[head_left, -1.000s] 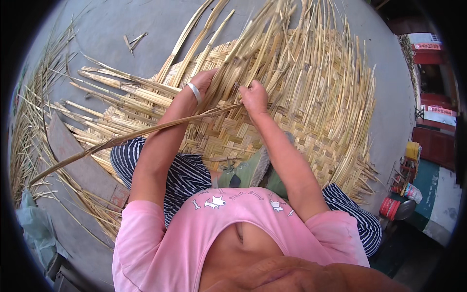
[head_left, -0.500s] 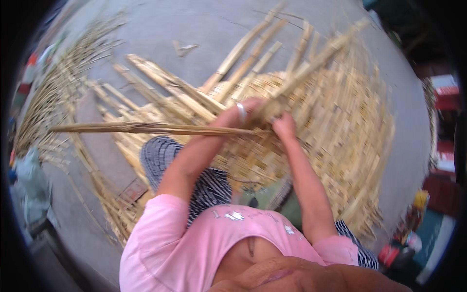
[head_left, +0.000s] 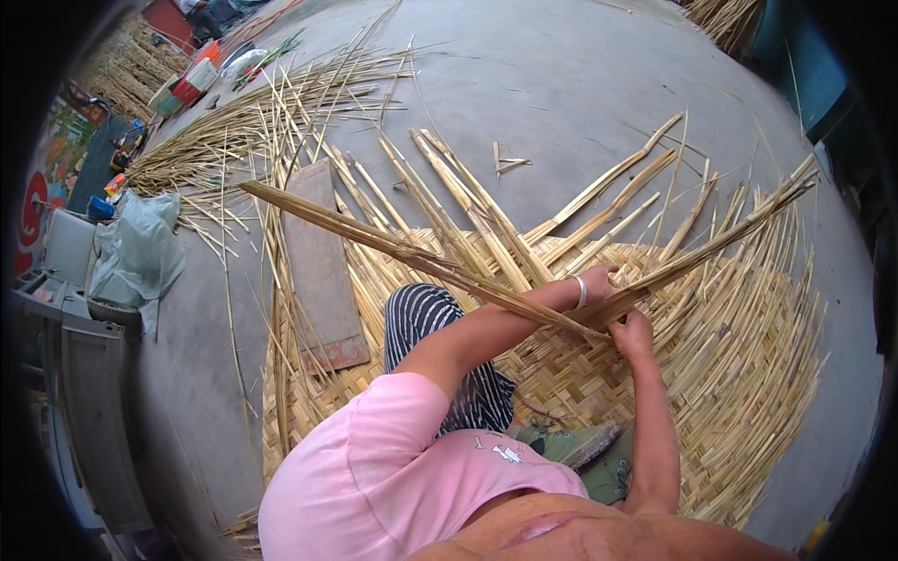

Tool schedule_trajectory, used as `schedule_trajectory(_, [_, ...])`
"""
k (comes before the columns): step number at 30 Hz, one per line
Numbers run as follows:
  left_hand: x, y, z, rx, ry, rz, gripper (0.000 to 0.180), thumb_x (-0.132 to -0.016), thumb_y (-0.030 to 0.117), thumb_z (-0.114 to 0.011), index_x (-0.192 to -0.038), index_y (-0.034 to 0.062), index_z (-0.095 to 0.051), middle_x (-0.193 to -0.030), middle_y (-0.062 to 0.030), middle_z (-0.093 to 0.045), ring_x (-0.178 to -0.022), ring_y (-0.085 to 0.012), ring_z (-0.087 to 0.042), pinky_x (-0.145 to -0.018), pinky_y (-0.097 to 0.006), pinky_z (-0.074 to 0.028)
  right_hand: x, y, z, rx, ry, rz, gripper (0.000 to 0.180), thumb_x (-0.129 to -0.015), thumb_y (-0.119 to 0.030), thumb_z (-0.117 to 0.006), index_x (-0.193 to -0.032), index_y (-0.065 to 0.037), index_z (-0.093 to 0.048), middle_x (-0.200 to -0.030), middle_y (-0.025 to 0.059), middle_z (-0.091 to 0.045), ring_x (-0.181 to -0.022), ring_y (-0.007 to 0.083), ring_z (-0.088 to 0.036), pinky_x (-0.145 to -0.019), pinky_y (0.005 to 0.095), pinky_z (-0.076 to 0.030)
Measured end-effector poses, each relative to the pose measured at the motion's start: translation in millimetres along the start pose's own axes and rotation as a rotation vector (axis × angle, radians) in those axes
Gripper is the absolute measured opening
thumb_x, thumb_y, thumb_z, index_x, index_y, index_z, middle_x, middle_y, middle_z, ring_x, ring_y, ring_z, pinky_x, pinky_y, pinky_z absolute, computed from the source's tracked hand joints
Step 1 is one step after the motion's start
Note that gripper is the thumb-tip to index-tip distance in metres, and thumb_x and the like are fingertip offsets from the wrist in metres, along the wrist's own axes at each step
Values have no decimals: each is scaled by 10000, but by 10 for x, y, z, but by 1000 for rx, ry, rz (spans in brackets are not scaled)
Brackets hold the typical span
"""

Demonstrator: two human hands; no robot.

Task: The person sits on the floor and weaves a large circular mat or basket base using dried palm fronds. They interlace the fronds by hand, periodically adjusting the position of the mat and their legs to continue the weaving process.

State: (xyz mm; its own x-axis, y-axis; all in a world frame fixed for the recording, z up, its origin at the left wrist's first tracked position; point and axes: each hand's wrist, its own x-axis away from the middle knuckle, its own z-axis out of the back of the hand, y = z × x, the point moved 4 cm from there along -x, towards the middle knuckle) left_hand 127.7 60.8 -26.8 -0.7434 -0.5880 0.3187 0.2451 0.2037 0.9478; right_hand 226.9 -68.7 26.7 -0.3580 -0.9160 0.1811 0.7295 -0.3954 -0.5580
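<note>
My left hand (head_left: 595, 282), with a white bangle at the wrist, is closed around a flat reed strip (head_left: 716, 245) that slants up to the right. Just below it my right hand (head_left: 633, 335) is closed at the strip's lower edge, its fingers partly hidden. A second long reed strip (head_left: 402, 251) runs from the upper left across my left forearm and meets the first near my hands. Whether the two are one bent piece I cannot tell. Under my hands lies a woven reed mat (head_left: 580, 383), with loose strip ends fanning out beyond it.
A wooden board (head_left: 318, 266) lies left of my striped knee. Farther left is a heap of reed stalks (head_left: 224, 122). A pale plastic bag (head_left: 138, 251) rests on grey furniture (head_left: 98, 402) at the left. Small reed scraps (head_left: 508, 165) lie on the concrete floor.
The view has swung left, so the mat and my hands appear farther right. The long strip across my left arm now slopes down toward my hands instead of lying nearly level. Both hands remain closed.
</note>
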Motion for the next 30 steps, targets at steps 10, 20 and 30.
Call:
schedule_trajectory(10, [105, 167, -43, 25, 260, 7, 395, -839, 141, -717, -1198, -15, -667, -1064, -170, -738, -970, -250, -700, -872, -358, -553, -243, 354, -229, -218, -357, 88, 391, -819, -222, -681, -1133, 11, -702, -1024, 241, -736, -974, 372, -720, -859, 432, -551])
schedule_trajectory(20, [123, 174, -57, -59, 397, -158, 238, -908, 189, -734, -1071, 20, -693, -898, -108, -706, -842, -177, -652, -783, -347, -542, -185, 170, -126, -185, -400, 70, 375, -825, -240, -702, -1086, 29, -717, -1019, 236, -742, -950, 355, -723, -869, 418, -548])
schedule_trajectory(30, [133, -237, 450, 354, 609, -17, 134, -929, 161, -689, -927, 48, -616, -799, -91, -697, -620, -188, -663, -552, -344, -541, -72, -160, -18, 2, -359, 72, 304, -813, -229, -712, -1033, -20, -721, -929, 208, -728, -847, 346, -706, -774, 434, -538])
